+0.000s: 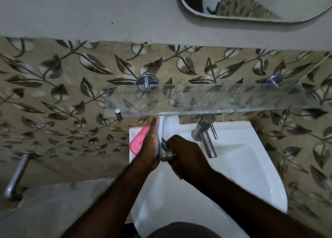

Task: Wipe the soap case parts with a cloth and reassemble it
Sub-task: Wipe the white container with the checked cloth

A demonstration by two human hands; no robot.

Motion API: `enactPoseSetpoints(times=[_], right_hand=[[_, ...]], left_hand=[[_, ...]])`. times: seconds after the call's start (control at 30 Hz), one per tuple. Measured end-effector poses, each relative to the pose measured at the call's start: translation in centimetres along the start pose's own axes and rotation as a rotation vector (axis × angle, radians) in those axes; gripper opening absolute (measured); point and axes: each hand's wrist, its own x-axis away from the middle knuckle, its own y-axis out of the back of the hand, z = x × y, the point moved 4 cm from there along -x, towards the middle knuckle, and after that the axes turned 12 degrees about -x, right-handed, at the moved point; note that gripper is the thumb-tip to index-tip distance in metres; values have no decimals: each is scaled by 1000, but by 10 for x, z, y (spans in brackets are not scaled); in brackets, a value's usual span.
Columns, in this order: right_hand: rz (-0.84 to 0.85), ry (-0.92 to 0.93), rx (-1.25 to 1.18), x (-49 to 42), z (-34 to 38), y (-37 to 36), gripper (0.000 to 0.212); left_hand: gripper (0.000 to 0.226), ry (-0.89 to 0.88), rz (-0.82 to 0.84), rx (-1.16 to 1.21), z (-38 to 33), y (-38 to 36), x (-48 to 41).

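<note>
My left hand (151, 144) presses straight-fingered against the white case part (170, 127). My right hand (186, 152) grips the cloth (166, 156) bunched at its lower end.

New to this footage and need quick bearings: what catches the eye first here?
Two hands meet at the back-left corner of the white sink: the left hand steadies a white case part with straight fingers, and the right hand grips a grey cloth at its lower edge. A pink case piece lies on the ledge just left of them, below a glass shelf on the leaf-patterned wall.
</note>
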Motion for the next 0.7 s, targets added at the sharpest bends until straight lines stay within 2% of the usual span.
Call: enactPoseSetpoints(times=[0.07, 0.1, 0.23, 0.3, 0.37, 0.47, 0.53, 0.6, 0.63, 0.7], right_hand=[[139, -9, 16, 4, -3, -3, 14], [122, -31, 10, 0, -7, 0, 18], [-202, -153, -10, -22, -25, 29, 24], [-324, -156, -27, -26, -22, 37, 21], [-242, -99, -43, -21, -12, 28, 11], [73, 39, -27, -3, -3, 10, 13], [160, 88, 75, -4, -6, 15, 22], [128, 48, 192, -16, -15, 22, 44], [61, -11, 217, -22, -17, 29, 47], [-88, -119, 221, -30, -17, 37, 37]], left_hand=[[42, 5, 24, -16, 3, 0, -1], [49, 4, 70, -11, 6, -1, -4], [47, 29, 160, -50, 17, -11, -4], [49, 77, 177, -64, 17, -17, -2], [51, 86, 148, -15, 14, -13, -5], [59, 59, 95, -5, 12, -4, -8], [72, 68, 93, -6, 16, -5, -5], [67, 82, 116, 17, 21, -8, -4], [60, 87, 141, 25, 22, -12, -3], [52, 84, 183, 34, 21, -18, -1]])
